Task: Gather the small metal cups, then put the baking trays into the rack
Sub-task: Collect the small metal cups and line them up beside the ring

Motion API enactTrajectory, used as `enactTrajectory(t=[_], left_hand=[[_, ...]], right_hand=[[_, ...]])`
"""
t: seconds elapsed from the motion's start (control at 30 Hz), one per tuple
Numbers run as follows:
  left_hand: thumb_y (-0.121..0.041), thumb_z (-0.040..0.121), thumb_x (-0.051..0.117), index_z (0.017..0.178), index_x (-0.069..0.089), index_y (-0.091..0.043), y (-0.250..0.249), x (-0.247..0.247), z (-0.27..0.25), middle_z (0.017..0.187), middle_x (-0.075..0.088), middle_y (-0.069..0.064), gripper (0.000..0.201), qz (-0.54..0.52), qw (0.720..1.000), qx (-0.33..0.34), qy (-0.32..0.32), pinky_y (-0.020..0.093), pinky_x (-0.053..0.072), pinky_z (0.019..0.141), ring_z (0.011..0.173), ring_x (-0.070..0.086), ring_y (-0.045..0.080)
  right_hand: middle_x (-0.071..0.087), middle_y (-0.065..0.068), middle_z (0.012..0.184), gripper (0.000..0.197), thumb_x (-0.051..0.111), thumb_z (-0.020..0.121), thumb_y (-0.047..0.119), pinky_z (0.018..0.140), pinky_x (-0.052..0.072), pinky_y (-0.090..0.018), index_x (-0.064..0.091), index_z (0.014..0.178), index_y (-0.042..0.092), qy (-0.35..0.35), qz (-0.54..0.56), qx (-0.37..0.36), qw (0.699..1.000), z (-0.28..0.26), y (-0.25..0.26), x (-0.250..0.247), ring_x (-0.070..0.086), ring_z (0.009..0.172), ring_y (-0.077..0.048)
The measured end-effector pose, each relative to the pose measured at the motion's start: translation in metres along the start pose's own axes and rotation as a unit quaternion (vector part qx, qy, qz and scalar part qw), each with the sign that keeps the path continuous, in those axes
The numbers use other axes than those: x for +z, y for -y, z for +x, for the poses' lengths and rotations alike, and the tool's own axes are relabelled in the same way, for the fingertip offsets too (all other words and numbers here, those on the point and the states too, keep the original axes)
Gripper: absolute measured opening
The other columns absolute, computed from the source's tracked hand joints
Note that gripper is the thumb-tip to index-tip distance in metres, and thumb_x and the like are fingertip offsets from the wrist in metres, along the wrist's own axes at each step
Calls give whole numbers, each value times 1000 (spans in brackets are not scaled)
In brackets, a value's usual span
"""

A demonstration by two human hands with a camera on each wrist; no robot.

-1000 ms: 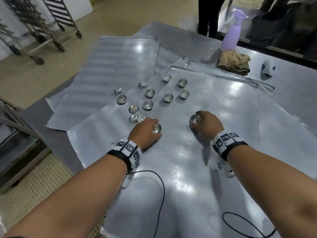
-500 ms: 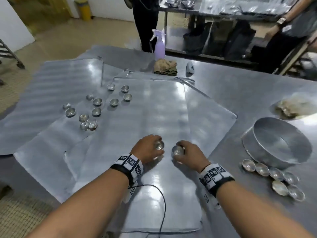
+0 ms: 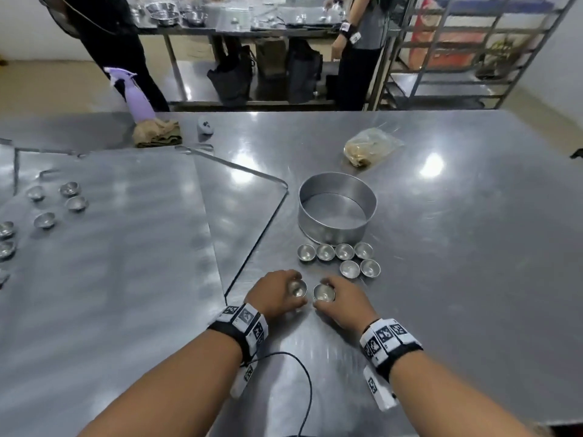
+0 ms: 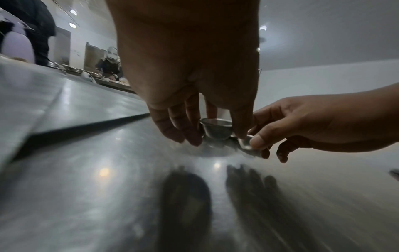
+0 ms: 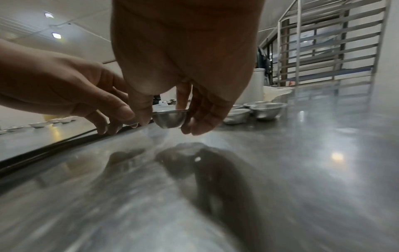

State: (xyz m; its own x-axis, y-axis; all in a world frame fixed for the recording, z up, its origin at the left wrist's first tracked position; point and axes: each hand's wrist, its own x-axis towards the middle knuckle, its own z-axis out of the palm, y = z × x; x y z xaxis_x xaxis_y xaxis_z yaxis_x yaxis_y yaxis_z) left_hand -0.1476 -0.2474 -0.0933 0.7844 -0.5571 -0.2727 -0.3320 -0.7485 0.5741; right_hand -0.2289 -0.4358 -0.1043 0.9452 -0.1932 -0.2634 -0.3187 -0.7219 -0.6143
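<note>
My left hand (image 3: 281, 296) pinches a small metal cup (image 3: 297, 289) just above the steel table; the left wrist view shows that cup (image 4: 216, 130) between thumb and fingers. Close beside it my right hand (image 3: 339, 300) pinches another small cup (image 3: 324, 293), seen in the right wrist view (image 5: 170, 119) held off the surface. Several gathered cups (image 3: 344, 251) sit in two rows in front of a round metal pan (image 3: 337, 209). More loose cups (image 3: 75, 203) lie on the flat baking trays (image 3: 126, 247) at the left. A tray rack (image 3: 473, 48) stands beyond the table at the far right.
A purple spray bottle (image 3: 137, 99), a folded brown cloth (image 3: 156, 133) and a small white object (image 3: 205, 125) sit at the table's far left. A clear plastic bag (image 3: 369, 148) lies behind the pan. Two people stand by a second table (image 3: 252, 17) behind.
Both hands have carried their cups rightward off the baking tray onto the bare table, close to the rows of gathered cups. The view has swung right, bringing the round pan to the centre.
</note>
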Motion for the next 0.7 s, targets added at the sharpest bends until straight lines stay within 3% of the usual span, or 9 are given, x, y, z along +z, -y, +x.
enactTrajectory(t=[0.2,0.27,0.37,0.43,0.6,0.7], left_hand=[[-53,72,69,117,60,-36,-22,35,9,111,69,-5,49,9,1000,-11,22,34,52,86,103,65,19],[-55,70,71,124,58,-37,-24,39,6,115,68,-5,58,0,1000,-16,10,34,51,89,107,64,18],[-54,71,79,141,49,-28,-24,42,0,127,61,-3,81,-14,999,-27,-20,34,48,95,113,59,17],[-53,74,79,139,50,-24,-21,42,-2,126,60,-2,77,-13,998,-41,-34,32,49,93,110,60,16],[-56,83,68,117,63,-23,-18,38,-3,109,61,-3,48,12,997,-51,-49,30,48,81,99,62,18],[-57,85,66,128,59,-22,-18,34,0,116,62,-1,57,13,997,-51,-53,31,48,86,105,61,19]], right_hand=[[60,3,132,59,77,77,34,99,43,-30,58,131,24,-10,8,26,1000,-19,-44,-16,56,121,-19],[56,3,137,67,79,75,33,102,41,-28,54,137,24,-12,15,18,1000,-21,-48,-17,54,124,-19],[50,2,140,79,80,73,41,104,40,-29,47,144,26,-14,10,1,1000,-19,-49,-15,52,126,-19],[50,1,135,72,78,76,40,100,41,-29,50,141,26,-17,2,-4,1000,-15,-49,-13,53,122,-20],[56,-3,130,56,75,79,32,99,41,-31,59,132,19,-25,-13,-24,999,-4,-40,-9,53,121,-22],[58,-3,131,51,70,83,29,98,41,-31,59,131,18,-30,-24,-34,999,7,-33,-6,55,120,-23]])
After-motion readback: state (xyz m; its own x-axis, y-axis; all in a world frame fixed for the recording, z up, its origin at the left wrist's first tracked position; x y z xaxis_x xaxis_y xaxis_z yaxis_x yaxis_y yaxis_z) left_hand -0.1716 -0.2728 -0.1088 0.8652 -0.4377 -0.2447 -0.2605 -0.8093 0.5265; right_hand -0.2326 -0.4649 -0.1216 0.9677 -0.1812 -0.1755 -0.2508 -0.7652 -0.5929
